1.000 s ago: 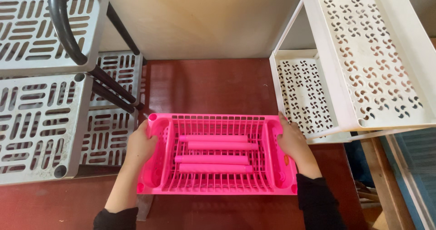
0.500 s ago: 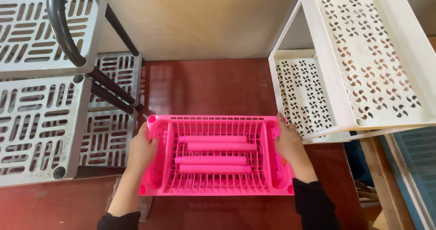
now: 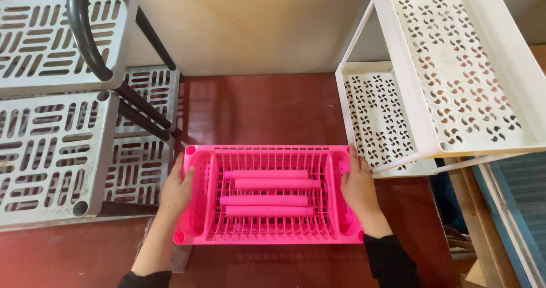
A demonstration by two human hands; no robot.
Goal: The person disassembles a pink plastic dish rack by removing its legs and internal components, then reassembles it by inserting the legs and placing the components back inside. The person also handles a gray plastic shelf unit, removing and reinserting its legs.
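Observation:
A bright pink plastic rack tray [image 3: 270,235] with a slotted bottom lies on the dark red floor in front of me. Several pink tubes [image 3: 267,197] lie side by side inside it. My left hand [image 3: 176,190] grips the tray's left end, thumb over the rim. My right hand [image 3: 359,188] grips its right end in the same way. Both of my sleeves are black.
A grey slotted plastic shelf unit [image 3: 51,145] with a black curved handle [image 3: 85,32] stands at the left. A white perforated shelf unit [image 3: 455,77] stands at the right. A pale wall [image 3: 250,26] rises behind, and a blue ribbed panel [image 3: 520,208] lies at the far right.
The pink tray with both hands on its ends has shifted slightly toward me and to the left. Both grips are unchanged.

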